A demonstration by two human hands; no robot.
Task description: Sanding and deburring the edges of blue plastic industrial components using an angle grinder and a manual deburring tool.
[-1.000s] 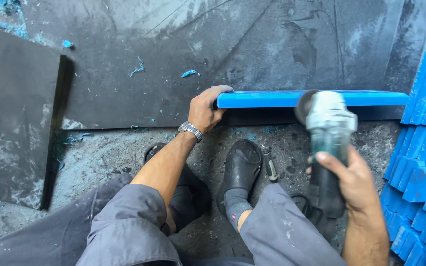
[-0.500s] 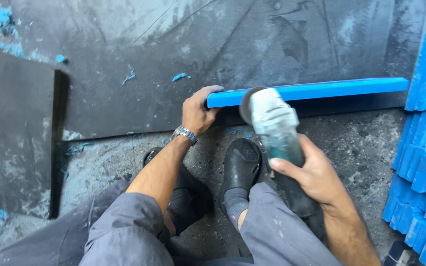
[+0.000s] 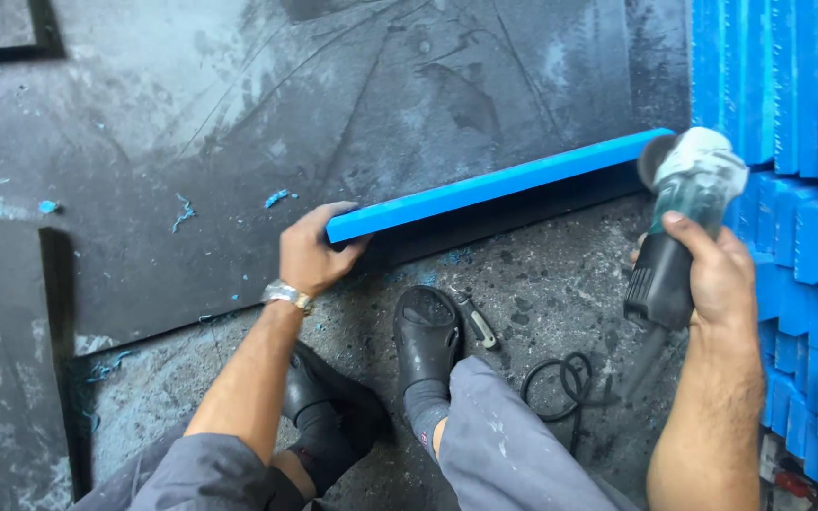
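While gripped at both ends:
Bar axis: blue bar [image 3: 499,185] runs left-low to right-high.
Left hand [image 3: 312,254]: clamps bar's near-left end.
Right hand [image 3: 712,270]: wraps angle grinder [image 3: 679,222], disc at bar's right end.

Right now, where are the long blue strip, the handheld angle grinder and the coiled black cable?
long blue strip [image 3: 504,185], head view, middle of its top face.
handheld angle grinder [image 3: 691,175], head view, grey head.
coiled black cable [image 3: 560,378], head view, loop on floor.
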